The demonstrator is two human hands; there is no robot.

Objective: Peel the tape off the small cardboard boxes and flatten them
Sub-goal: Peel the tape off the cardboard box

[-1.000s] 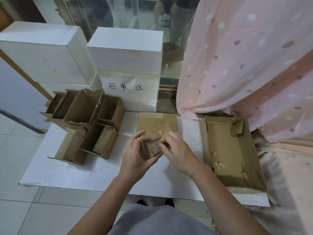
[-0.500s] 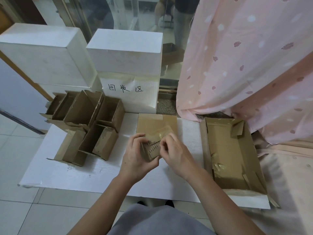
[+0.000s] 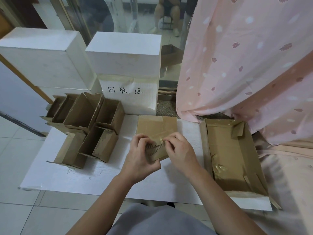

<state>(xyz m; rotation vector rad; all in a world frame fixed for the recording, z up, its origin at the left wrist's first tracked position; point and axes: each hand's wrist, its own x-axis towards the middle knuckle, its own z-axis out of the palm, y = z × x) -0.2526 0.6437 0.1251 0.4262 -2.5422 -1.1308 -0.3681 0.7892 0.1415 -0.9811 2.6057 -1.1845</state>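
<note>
1. A low white table (image 3: 101, 177) stands on a pale tiled floor (image 3: 15, 216);
2. two white foam blocks (image 3: 123, 53) rise at its far edge, one bearing a handwritten paper label (image 3: 125, 90);
3. a pink leaf-print curtain (image 3: 245, 65) hangs at right;
4. behind is what seems a glass door (image 3: 128, 12), dimly reflective.

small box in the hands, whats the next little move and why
Probably pull the tape away with the right hand, whose fingertips pinch it at the top of the small box, while the left hand grips the box. The box is not yet flattened.
</note>
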